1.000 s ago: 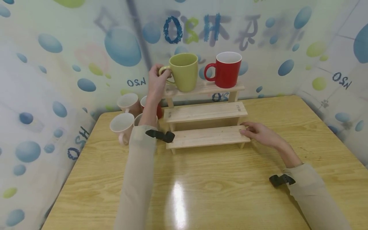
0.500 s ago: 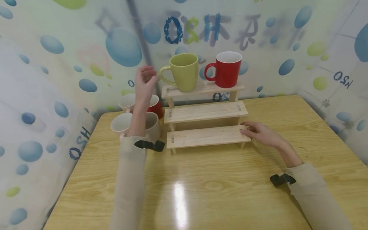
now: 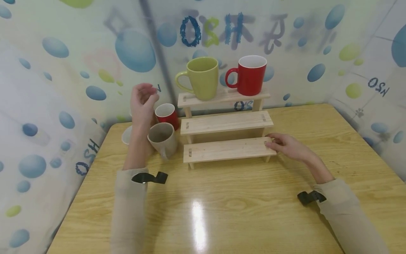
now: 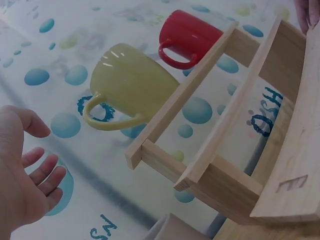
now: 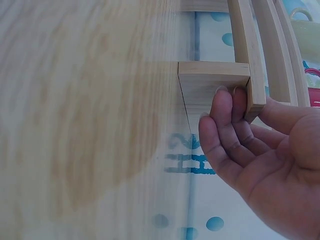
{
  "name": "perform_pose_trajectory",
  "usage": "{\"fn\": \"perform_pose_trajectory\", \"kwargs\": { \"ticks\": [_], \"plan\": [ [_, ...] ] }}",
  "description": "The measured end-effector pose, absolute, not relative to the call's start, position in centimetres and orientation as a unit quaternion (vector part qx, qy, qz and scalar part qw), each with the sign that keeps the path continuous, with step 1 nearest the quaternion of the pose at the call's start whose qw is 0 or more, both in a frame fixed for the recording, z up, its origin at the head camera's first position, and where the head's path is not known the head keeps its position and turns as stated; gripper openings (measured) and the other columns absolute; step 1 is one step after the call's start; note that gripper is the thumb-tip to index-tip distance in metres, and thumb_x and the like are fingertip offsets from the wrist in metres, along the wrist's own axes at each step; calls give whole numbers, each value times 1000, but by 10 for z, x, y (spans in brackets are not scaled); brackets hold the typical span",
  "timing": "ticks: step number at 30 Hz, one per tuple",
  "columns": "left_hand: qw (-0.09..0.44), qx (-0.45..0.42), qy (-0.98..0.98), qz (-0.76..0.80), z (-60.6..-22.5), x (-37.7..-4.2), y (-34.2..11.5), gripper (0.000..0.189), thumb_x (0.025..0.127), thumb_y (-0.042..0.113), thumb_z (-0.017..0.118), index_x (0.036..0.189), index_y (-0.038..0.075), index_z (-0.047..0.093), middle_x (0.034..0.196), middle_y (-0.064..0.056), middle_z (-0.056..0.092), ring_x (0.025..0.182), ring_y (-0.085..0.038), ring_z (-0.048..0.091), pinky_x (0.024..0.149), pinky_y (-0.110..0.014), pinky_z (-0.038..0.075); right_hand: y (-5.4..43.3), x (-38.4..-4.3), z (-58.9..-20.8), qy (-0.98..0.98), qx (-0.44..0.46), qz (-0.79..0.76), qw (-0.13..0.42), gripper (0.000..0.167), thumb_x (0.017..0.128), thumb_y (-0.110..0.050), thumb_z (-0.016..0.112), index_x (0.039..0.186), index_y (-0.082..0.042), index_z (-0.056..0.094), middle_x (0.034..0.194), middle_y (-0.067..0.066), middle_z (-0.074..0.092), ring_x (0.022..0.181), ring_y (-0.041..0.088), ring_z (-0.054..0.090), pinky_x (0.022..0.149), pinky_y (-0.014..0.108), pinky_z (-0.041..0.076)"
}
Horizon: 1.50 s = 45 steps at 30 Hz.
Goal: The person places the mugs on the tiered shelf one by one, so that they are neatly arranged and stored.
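Note:
My left hand (image 3: 142, 106) hangs in the air above the mugs at the left, its fingers loosely bent with nothing in them, as the left wrist view also shows. My right hand (image 3: 290, 146) grips the right end of the lowest step of a three-tier wooden rack (image 3: 229, 150), thumb on top and fingers beneath in the right wrist view. On the top step stand a yellow-green mug (image 3: 203, 79) and a red mug (image 3: 252, 76), both with handles to the left. A grey mug (image 3: 163, 139) and a smaller-looking red mug (image 3: 168, 114) stand on the table left of the rack.
Two pale mugs, one a white-lined mug (image 3: 127, 134), stand partly hidden behind my left arm. The wooden table (image 3: 241, 204) meets a patterned backdrop (image 3: 133, 49) at the back and sides. The rack's middle step (image 3: 226, 122) bears nothing.
My left hand has let go of the yellow-green mug's handle and moved left and slightly down, over the mugs on the table. My right hand stays on the rack.

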<state>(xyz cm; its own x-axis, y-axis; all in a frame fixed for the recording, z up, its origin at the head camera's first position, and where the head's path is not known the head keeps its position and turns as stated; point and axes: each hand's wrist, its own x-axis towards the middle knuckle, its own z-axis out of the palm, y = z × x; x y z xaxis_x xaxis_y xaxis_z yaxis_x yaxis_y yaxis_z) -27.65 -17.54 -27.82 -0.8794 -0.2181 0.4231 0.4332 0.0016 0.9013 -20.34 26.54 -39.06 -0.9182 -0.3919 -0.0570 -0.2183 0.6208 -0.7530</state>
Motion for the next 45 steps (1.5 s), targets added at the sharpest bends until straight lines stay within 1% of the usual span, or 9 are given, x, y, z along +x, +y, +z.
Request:
{"fn": "perform_pose_trajectory", "kwargs": {
  "ticks": [7,10,14,18,22,29,36,41,45],
  "plan": [
    [232,-75,-672,-699,-286,-254,-185,22,91,-1,58,110,11,58,106,-4,60,108,-21,58,97,-25,43,265,-205,-392,891,-171,-405,110,49,106,-23,54,140,11,45,101,12,64,87,23,55,74,36,47],
    [246,-95,-667,-697,-290,-246,-189,23,90,-4,56,109,8,58,104,-6,61,104,-21,59,97,-26,43,265,-205,-392,891,-169,-406,111,51,106,-23,54,141,12,43,99,12,64,86,23,55,73,36,47],
    [259,-110,-666,-691,-296,-235,-195,22,90,-6,53,108,6,58,103,-7,61,101,-22,59,96,-27,44,265,-205,-392,892,-166,-405,113,52,106,-23,53,142,12,42,100,12,64,87,23,55,74,36,47],
    [266,-103,-665,-690,-303,-227,-202,19,92,-6,54,107,6,58,102,-8,61,100,-23,60,95,-27,46,265,-205,-392,893,-164,-403,114,53,106,-25,53,142,12,42,103,14,64,88,23,56,75,37,48],
    [279,-84,-663,-689,-310,-220,-207,19,92,-7,54,103,7,59,98,-6,61,96,-21,60,92,-26,47,266,-206,-392,894,-166,-401,112,53,106,-25,53,142,12,43,107,16,65,91,24,57,78,38,49],
    [306,-45,-676,-669,-326,-212,-219,16,91,-7,54,100,6,59,94,-3,60,92,-16,59,87,-24,44,265,-206,-393,898,-165,-393,107,53,106,-24,53,143,12,42,120,24,63,104,29,60,83,38,50],
    [328,9,-676,-660,-339,-203,-233,17,90,-7,52,98,7,57,95,-2,56,88,-14,54,85,-24,41,265,-206,-392,896,-167,-398,110,53,106,-24,53,143,12,42,121,24,63,104,29,60,82,38,50],
    [310,45,-686,-656,-347,-195,-245,16,92,-4,52,99,9,56,99,-2,54,92,-13,53,86,-23,40,266,-205,-392,896,-164,-397,112,53,106,-24,52,143,12,42,121,25,62,106,31,60,84,40,50],
    [285,86,-702,-647,-355,-189,-255,11,94,3,54,101,11,57,102,-1,53,95,-11,52,86,-22,39,266,-207,-394,898,-165,-393,109,51,106,-24,53,142,12,43,118,23,63,101,29,60,82,38,50]
  ]
}}
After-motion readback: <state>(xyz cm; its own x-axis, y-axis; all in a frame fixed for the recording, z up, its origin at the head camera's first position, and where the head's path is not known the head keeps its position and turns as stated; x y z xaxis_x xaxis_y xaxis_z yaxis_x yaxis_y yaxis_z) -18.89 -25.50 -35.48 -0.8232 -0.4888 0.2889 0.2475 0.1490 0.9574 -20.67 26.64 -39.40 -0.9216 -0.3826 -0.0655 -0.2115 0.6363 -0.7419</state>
